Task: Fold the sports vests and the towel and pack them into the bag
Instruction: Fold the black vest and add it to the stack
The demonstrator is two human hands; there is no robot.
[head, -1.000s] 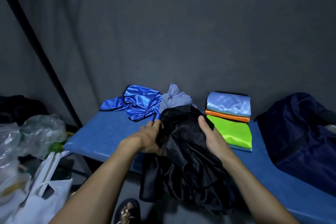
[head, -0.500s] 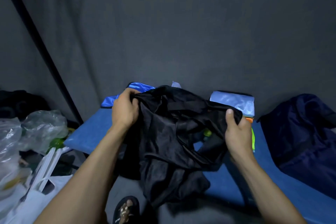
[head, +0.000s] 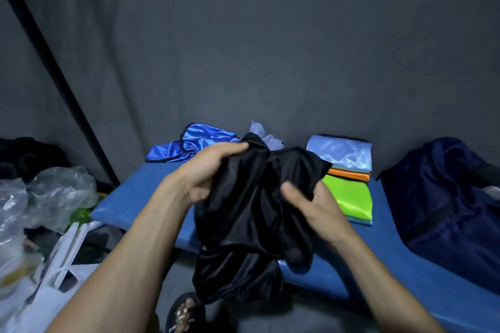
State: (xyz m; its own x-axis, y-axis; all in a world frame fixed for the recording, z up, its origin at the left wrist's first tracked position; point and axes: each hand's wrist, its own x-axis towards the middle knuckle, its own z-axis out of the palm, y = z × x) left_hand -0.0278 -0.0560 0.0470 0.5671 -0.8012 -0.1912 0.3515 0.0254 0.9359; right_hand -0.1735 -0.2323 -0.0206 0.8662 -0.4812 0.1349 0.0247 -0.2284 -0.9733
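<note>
Black sports vest [head: 251, 197] hangs bunched between your two hands, lifted above the near edge of a blue padded surface [head: 135, 197] that looks like a mattress or mat. Your left hand [head: 208, 170] grips the upper left part of the fabric, fingers curled over its top edge. Your right hand [head: 311, 203] is at the vest's right side with the thumb forward; its fingers are partly hidden in the cloth and blurred, so you seem to be gathering or pinching the fabric, though the grip itself cannot be told for certain. The lower part of the vest droops past the surface edge toward the floor, which suggests you are holding it up to find its edges before laying it flat to fold.

Behind it, a shiny royal-blue vest [head: 194, 143] lies crumpled and unfolded, touching a rumpled grey-blue towel [head: 263, 135]. To the right sits a neat stack of folded vests [head: 346, 178], light blue on top, then orange, then lime green, set aside near the navy bag [head: 443, 203], likely so that packing is a short reach. The bag rests on the far right of the same surface.

Plastic bags [head: 46, 197] sit on the floor at your left, and a sandalled foot [head: 184, 313] shows below.
</note>
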